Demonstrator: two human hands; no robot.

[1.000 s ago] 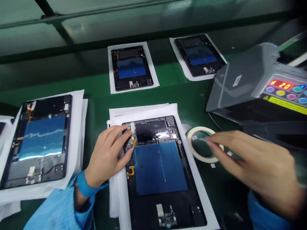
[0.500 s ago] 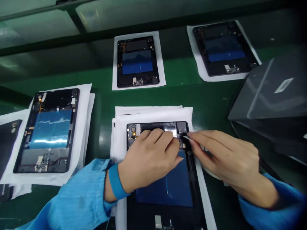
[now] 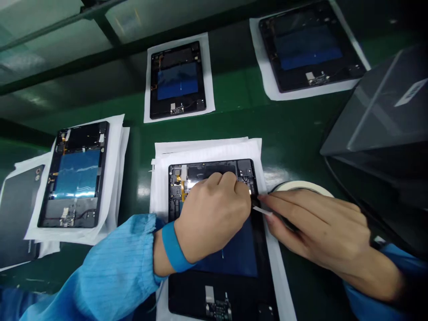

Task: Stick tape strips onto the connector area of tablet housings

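An opened tablet [image 3: 220, 287] lies on white sheets in front of me, its circuit parts and dark blue battery exposed. My left hand [image 3: 214, 216] is closed over its upper part, fingers curled down near the right edge; whatever they pinch is hidden behind the knuckles. My right hand [image 3: 321, 223] comes in from the right, closed, with a short pale strip [image 3: 262, 210] at the thumb and fingertips, beside the tablet's right edge. The fingertips of both hands nearly meet there. Partly under my right hand sits a roll of cream tape [image 3: 306, 184].
More opened tablets lie on white sheets: one at left [image 3: 76, 174], one at the back [image 3: 177, 80], one at back right [image 3: 310, 44]. A dark back cover [image 3: 20, 214] lies far left. A grey box-like object [image 3: 381, 102] with a cable stands at right on the green table [image 3: 234, 125].
The whole view has shifted slightly. My right hand has drawn down a little, showing more of the pale strip and the tape roll. My left hand stays closed over the tablet.
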